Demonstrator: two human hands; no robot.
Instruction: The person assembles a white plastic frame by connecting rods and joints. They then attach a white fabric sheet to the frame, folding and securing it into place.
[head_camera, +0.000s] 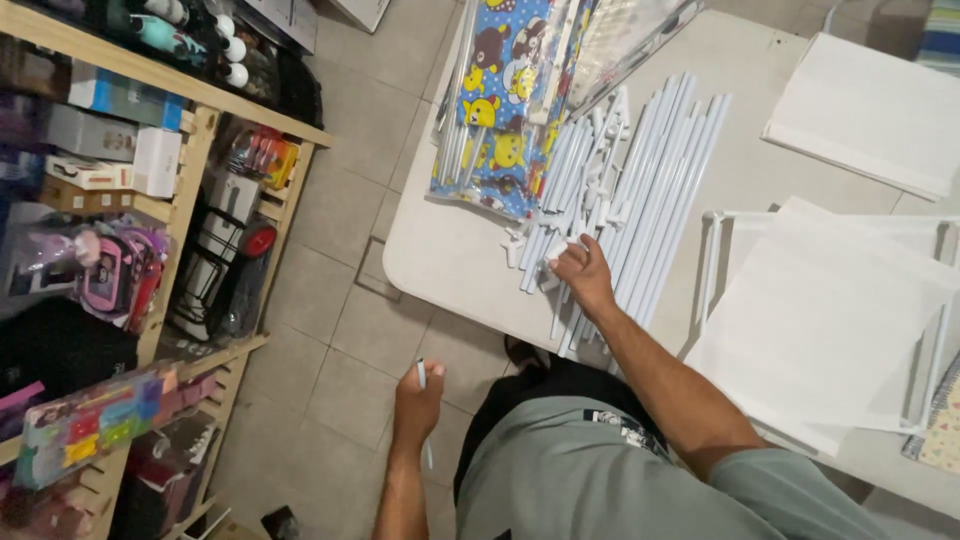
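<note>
My right hand (582, 276) reaches onto a white table (450, 250) and rests on a heap of long pale-blue and white tubes (655, 180), its fingers closing around the near ends of a few. My left hand (417, 398) hangs below the table edge over the tiled floor, gripping one thin white tube (422, 373) upright. Small white plastic connectors (515, 245) lie among the tube ends. A colourful cartoon-print fabric pack (500, 100) sits on the table beside the tubes.
A partly built white frame with a white fabric panel (830, 320) lies on the table's right. Another white panel (870, 110) is further back. Wooden shelves (190, 170) packed with boxed goods stand left, across the grey tiled floor (340, 330).
</note>
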